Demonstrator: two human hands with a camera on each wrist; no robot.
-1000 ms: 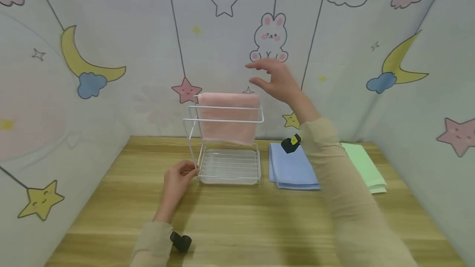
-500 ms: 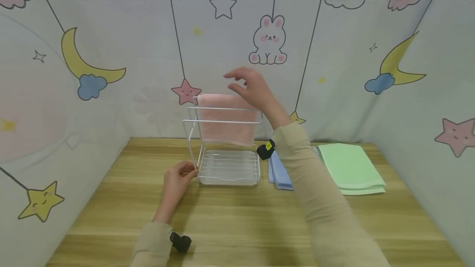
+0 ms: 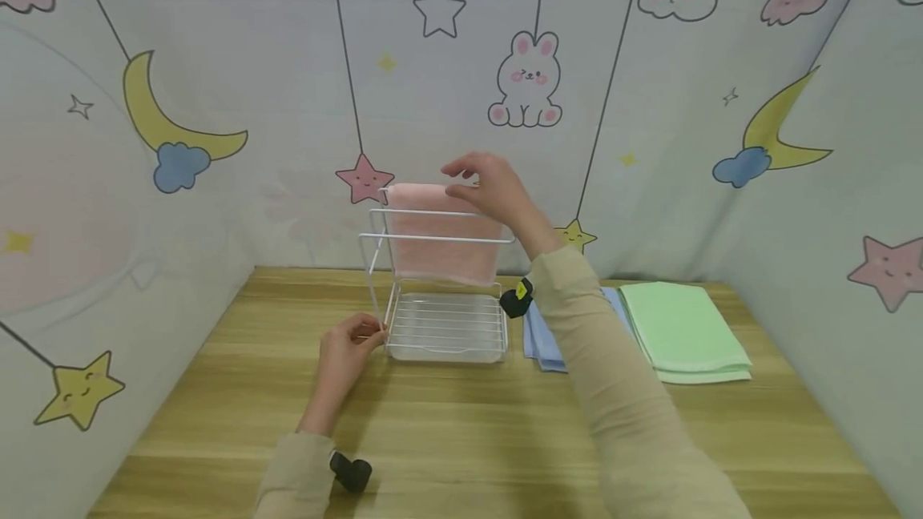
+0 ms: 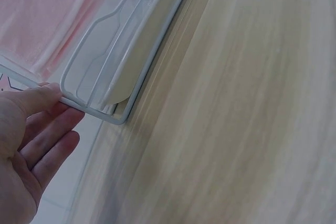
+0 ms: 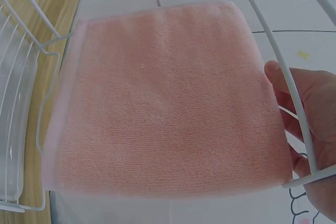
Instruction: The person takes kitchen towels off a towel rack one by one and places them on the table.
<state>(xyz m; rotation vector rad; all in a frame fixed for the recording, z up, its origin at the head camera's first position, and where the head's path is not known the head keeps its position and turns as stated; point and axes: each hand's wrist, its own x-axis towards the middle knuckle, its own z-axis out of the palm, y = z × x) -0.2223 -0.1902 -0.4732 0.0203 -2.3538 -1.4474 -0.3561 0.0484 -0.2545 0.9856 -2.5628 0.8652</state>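
Observation:
A white wire rack (image 3: 433, 237) stands on the table, with a folded pink towel (image 3: 441, 259) draped over its rear top bar. Low on the rack's left side, my left hand (image 3: 344, 349) pinches the frame between thumb and fingers; the left wrist view shows the thumb (image 4: 44, 95) on top of the wire. My right hand (image 3: 497, 191) is at the towel's top edge, fingers loosely curved above it and a gap between thumb and fingertips. In the right wrist view its thumb (image 5: 275, 77) lies right at the towel's edge, behind a rack bar.
A clear shallow tray (image 3: 447, 355) sits in the rack's base. To the right lie a folded blue towel (image 3: 542, 343), partly hidden by my right sleeve, and a folded green towel (image 3: 681, 327). Walls with cartoon prints enclose the wooden table (image 3: 447, 439).
My right hand has moved left and down to the pink towel's top edge, and my sleeve now uncovers the green towel. The left hand has stayed on the rack.

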